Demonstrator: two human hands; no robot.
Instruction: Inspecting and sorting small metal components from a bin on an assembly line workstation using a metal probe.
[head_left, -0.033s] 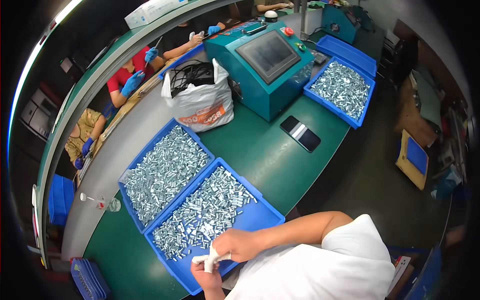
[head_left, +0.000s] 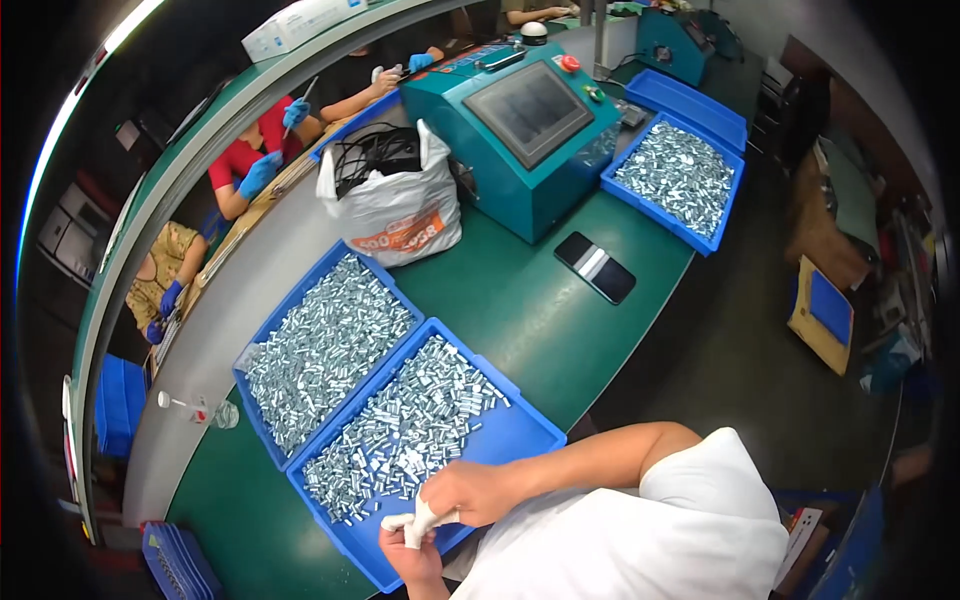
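My right hand point(head_left: 466, 493) and my left hand point(head_left: 412, 558) meet over the near edge of a blue tray point(head_left: 520, 432). White finger covers point(head_left: 424, 519) sit on some of my fingers. The fingertips of both hands are closed and pressed together; what lies between them, if anything, is too small to make out. Small silvery metal cylinders point(head_left: 400, 425) lie heaped in the tray's far and left part, and its right side shows bare blue bottom. Close against it, a second blue tray point(head_left: 262, 425) is filled with the same cylinders.
A teal machine point(head_left: 535, 190) with a screen stands at the back, a stuffed plastic bag point(head_left: 400, 215) to its left. A phone point(head_left: 595, 267) lies on the green table. At the right is another tray of cylinders point(head_left: 680, 175). A bottle point(head_left: 195, 406) lies left. Gloved co-workers sit beyond.
The whole view has shifted very slightly, so the table and trays sit a little further left in the picture. My hands stay together in nearly the same place.
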